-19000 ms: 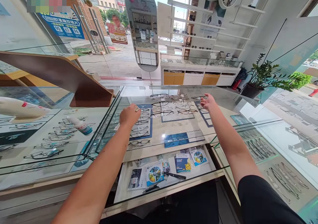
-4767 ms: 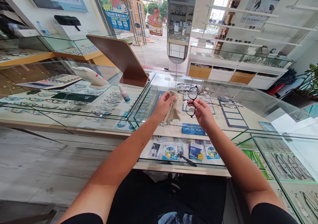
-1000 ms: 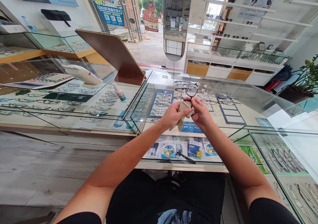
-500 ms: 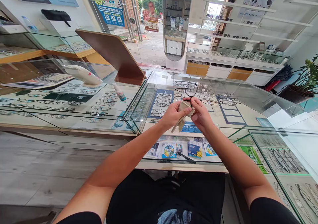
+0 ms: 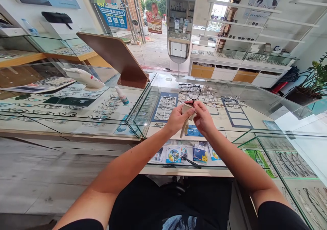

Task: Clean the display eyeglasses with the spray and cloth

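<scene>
I have the left hand [image 5: 178,118] clamped on a beige cloth [image 5: 185,128], its thumb on the near side and the fabric hanging below. I have the right hand [image 5: 203,118] in a pinch grip on dark, round-rimmed eyeglasses [image 5: 194,93]; both hands meet at the cloth. One lens projects above the fingertips; the cloth and fingers hide the other. Beneath the hands I register the glass-topped desk [image 5: 219,122], a blue card [image 5: 194,131] and, closer to the body, a black pen [image 5: 190,162]. Left of the left hand: a blue-bordered tray [image 5: 156,111], then, farther out, a white bottle [image 5: 122,96]. Right of the right hand: a slotted tray [image 5: 238,116].
</scene>
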A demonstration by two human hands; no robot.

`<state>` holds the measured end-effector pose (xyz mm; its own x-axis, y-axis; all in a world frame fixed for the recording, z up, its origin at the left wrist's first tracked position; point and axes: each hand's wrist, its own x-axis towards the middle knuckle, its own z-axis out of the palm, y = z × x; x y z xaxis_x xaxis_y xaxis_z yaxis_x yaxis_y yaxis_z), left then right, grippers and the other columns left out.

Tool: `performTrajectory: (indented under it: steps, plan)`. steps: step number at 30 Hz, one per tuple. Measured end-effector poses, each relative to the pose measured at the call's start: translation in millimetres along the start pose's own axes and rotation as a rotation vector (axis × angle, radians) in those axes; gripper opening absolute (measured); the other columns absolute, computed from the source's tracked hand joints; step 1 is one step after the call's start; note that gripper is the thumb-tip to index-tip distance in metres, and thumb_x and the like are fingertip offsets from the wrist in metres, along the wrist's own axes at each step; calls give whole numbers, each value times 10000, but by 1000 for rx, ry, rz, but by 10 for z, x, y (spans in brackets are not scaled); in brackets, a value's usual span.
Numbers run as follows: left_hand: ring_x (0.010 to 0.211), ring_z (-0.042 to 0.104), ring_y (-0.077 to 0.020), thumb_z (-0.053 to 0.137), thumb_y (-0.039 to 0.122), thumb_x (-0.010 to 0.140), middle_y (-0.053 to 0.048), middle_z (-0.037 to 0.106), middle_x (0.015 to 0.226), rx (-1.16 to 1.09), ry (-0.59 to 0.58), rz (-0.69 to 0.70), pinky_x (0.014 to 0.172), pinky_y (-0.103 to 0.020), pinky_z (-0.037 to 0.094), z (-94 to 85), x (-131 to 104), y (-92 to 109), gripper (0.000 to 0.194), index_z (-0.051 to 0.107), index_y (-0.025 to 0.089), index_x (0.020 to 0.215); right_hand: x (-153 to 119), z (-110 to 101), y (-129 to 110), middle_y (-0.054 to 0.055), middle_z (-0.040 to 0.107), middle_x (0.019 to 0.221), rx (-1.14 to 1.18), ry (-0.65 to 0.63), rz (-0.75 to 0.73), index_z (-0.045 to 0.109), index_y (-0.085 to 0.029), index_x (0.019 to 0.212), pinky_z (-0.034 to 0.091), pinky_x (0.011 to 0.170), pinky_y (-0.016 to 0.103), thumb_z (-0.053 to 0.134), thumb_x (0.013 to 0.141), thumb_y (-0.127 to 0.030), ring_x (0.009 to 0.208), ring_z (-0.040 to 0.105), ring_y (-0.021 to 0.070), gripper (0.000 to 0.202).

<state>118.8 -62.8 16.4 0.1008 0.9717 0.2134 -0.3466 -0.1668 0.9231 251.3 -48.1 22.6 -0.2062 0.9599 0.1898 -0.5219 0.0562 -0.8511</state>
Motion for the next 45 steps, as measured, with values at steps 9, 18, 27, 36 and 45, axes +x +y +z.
performTrajectory:
  steps: [9, 18, 27, 36, 45]
  plan:
    - [609, 540, -87, 1023, 649, 671, 28, 649, 689, -29, 102, 28, 588, -236, 441, 14, 5, 35, 623, 716, 160, 904, -59, 58, 8, 5, 863, 1174, -41, -37, -27, 818, -314, 998, 555, 738, 326, 929, 792, -555, 913, 692, 203, 336]
    - [738, 633, -156, 841, 876, 760, 3, 656, 709, 56, 27, 68, 681, -276, 521, -5, 39, 22, 726, 757, 173, 921, -17, -28, -41, 10, 859, 1002, -26, 35, -10, 758, -283, 826, 558, 745, 301, 952, 766, -506, 860, 720, 188, 301]
    - [774, 586, -160, 932, 718, 768, -25, 683, 861, 106, -223, -15, 722, -269, 477, -105, 26, 133, 623, 735, 173, 996, 46, -65, -154, 35, 870, 977, -49, 19, 1, 745, -265, 848, 607, 789, 340, 940, 761, -530, 958, 778, 239, 341]
    - [844, 692, -199, 1021, 525, 717, -42, 778, 920, 198, -118, 66, 773, -288, 542, -28, 15, 254, 621, 778, 164, 1161, 45, 52, -293, 12, 878, 1019, -50, 21, 13, 719, -256, 806, 369, 484, 265, 906, 761, -489, 616, 542, 124, 301]
    - [605, 635, -116, 940, 677, 810, 2, 717, 744, 8, -73, 300, 584, -259, 540, 417, 247, 719, 562, 735, 173, 949, 180, 383, -868, 6, 858, 1082, -118, -113, -230, 694, -250, 801, 376, 471, 258, 864, 869, -488, 598, 535, 100, 301]
